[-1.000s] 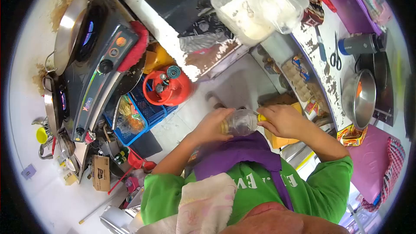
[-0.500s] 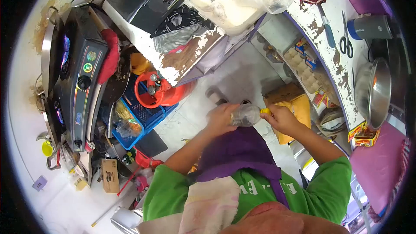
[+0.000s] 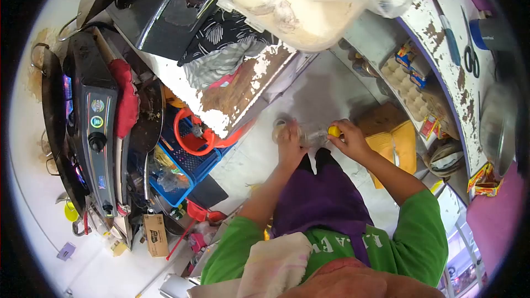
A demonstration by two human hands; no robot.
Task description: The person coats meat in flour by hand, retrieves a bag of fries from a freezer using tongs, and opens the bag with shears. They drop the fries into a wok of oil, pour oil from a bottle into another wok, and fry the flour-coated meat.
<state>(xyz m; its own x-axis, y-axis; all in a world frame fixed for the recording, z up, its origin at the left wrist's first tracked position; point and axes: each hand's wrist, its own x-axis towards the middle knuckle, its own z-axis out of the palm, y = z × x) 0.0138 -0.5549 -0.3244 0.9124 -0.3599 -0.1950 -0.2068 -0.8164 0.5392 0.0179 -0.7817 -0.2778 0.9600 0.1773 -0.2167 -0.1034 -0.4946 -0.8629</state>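
In front of the purple apron (image 3: 323,196), my left hand (image 3: 291,146) is wrapped around a clear plastic bottle (image 3: 314,137) held on its side. The bottle is see-through and blurred against the pale floor. At its right end, my right hand (image 3: 351,142) pinches a yellow cap (image 3: 334,131) between thumb and fingers. The cap sits right by the bottle's neck. Both arms reach forward over the floor.
Ahead, a tub of white flour (image 3: 298,8) stands on a worn counter (image 3: 243,94). To the left are a stove (image 3: 96,132), a blue crate (image 3: 190,179) and an orange-red gas cylinder (image 3: 193,132). On the right, an egg tray (image 3: 406,80) and scissors (image 3: 470,58).
Both hands, with the bottle, have moved slightly forward, away from my body. The view has shifted, so the flour tub and stove appear lower.
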